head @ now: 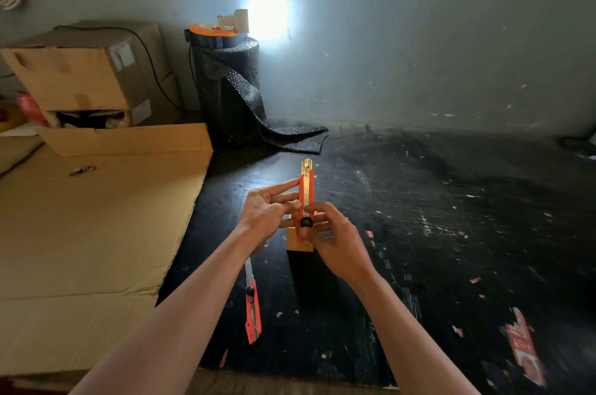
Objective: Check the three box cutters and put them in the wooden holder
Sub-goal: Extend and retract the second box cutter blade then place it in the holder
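An orange box cutter [305, 198] was held upright just above the wooden holder [298, 241], blade extended. It was pinched near its black knob by the right hand [335, 240], fingers curled tight. The left hand [269, 211] was kept open-palmed, fingers spread against the cutter's side. A second cutter [252, 307] was left flat on the black table [419, 233], nearer the camera than the holder.

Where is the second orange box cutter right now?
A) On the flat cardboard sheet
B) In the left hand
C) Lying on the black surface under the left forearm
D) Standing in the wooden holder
C: the second orange box cutter lies flat on the black work surface, beneath the left forearm.
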A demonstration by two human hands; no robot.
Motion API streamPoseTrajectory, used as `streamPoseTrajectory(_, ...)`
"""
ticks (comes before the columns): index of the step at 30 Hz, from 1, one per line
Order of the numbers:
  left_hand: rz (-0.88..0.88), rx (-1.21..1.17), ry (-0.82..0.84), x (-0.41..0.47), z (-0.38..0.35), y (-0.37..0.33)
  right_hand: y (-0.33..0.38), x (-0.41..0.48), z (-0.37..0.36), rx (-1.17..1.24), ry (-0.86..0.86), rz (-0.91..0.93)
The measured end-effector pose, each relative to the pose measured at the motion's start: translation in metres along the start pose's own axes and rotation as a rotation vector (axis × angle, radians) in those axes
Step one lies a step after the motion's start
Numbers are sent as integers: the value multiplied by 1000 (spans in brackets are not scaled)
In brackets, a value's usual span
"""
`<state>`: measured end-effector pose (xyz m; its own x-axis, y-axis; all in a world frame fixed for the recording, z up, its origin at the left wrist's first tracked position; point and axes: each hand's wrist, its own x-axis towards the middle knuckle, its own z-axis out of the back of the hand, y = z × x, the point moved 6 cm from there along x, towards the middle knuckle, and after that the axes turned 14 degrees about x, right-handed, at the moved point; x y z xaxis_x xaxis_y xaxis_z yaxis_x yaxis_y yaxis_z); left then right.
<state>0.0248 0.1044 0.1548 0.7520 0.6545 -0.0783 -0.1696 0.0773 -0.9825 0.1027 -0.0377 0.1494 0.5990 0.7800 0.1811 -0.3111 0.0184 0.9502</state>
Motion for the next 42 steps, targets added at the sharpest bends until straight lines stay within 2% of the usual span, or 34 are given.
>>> streamPoseTrajectory(5,8,-2,0,1,2,-1,-3,5,-1,-36,49,13)
streamPoseTrajectory(14,1,-5,4,4,-2,6,-10,5,0,64,-96,-33)
streamPoseTrajectory(20,-6,-3,6,8,-1,8,-16,10,-2,23,-138,-29)
streamPoseTrajectory(33,-6,-33,45,31,0,37,-30,67,1,158,-92,-50)
streamPoseTrajectory(35,9,22,-11,42,4,49,-40,80,0,139,-107,-83)
streamPoseTrajectory(38,19,239,-101,61,12,73,-56,100,0,79,-142,-131)
streamPoseTrajectory(42,37,449,-86,84,12,102,-78,124,-4,12,-160,-160)
